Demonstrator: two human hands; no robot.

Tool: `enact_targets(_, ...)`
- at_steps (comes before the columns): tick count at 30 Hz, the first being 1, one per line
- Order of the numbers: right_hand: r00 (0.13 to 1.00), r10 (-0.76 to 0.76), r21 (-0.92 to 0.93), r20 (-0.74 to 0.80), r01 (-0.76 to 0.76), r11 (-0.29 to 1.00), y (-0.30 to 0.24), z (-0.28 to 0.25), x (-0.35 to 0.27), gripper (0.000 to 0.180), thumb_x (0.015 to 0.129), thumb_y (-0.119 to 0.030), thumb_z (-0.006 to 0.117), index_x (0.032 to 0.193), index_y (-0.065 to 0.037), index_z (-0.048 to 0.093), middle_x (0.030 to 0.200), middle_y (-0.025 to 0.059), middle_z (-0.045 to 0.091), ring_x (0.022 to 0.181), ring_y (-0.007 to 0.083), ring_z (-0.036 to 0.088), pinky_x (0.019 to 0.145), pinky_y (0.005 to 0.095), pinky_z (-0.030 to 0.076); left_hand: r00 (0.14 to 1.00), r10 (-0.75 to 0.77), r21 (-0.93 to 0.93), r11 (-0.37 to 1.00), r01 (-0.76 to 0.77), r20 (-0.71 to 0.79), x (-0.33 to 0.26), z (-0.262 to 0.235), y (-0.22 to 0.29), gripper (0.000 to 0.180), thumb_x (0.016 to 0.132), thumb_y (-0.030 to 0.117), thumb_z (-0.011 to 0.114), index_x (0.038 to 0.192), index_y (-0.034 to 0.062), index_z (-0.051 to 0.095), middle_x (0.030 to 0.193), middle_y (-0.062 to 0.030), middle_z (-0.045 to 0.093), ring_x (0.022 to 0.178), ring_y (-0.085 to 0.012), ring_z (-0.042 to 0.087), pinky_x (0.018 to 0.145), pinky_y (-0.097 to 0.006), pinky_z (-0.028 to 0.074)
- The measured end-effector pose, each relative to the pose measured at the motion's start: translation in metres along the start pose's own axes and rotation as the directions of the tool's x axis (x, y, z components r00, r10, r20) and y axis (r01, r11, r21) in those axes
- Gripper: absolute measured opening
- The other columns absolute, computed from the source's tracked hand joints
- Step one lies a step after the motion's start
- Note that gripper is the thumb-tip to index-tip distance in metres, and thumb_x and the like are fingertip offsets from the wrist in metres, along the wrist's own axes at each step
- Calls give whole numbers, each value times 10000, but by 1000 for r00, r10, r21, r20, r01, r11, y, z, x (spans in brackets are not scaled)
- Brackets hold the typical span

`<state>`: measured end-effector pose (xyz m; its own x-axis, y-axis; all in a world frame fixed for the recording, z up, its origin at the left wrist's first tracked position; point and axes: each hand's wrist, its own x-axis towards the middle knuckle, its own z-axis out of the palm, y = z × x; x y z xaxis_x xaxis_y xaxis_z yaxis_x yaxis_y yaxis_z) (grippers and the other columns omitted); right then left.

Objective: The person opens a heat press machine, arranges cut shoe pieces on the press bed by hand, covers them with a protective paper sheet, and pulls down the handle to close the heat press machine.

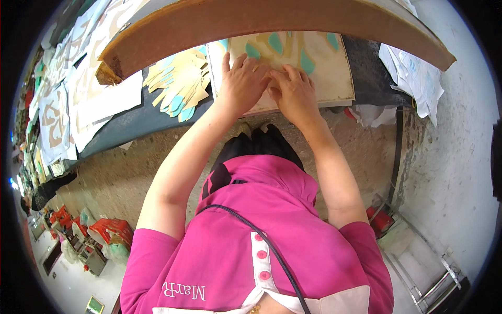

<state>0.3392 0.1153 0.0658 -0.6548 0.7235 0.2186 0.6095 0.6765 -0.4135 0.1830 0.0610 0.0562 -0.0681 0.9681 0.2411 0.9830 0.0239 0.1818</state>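
Observation:
Both hands are over a pale board (334, 86) carrying flat beige and turquoise shapes, such as a turquoise oval piece (275, 44). My left hand (241, 83) rests at the board's left part, its outer fingers stretched and its thumb and forefinger drawn together. Close on its right, my right hand (296, 94) is bent, with thumb and forefinger pinched. Their fingertips nearly meet; anything held between them is too small to make out. Left of the board lies a fanned pile of beige cut pieces with turquoise patches (180, 83).
A thick brown curved beam (272, 18) spans above the board's far side. White sheets with cut-out shapes (94, 99) cover the dark table (112, 137) at left. White crumpled sheets (413, 78) hang by the wall at right. Red crates (111, 230) and a metal frame (418, 282) stand on the floor.

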Motion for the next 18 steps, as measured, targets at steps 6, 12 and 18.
enact_targets(6,999,8,-22,-52,-9,1000,1,4,-1,265,779,-167,668,1043,-161,645,1130,112,560,1093,354,525,937,486,416,997,5,57,998,-10,83,5,-4,-2,303,877,345,610,1124,170,622,1157,-61,595,1217,-265,483,1081,-563,260)
enact_targets(12,997,6,-26,-80,-8,1000,3,7,1,244,792,-181,668,1034,-156,650,1134,125,557,1097,367,523,930,485,424,994,0,28,1000,-3,106,6,-5,-4,315,888,347,597,1155,179,617,1180,-61,585,1228,-262,474,1086,-564,252)
enact_targets(18,994,101,-66,52,-98,993,1,4,3,346,804,-219,702,1133,-135,634,1251,147,527,1186,350,491,953,482,419,999,30,8,1000,-30,42,7,1,-8,326,875,329,617,1174,198,613,1145,-57,593,1190,-260,498,1079,-560,261)
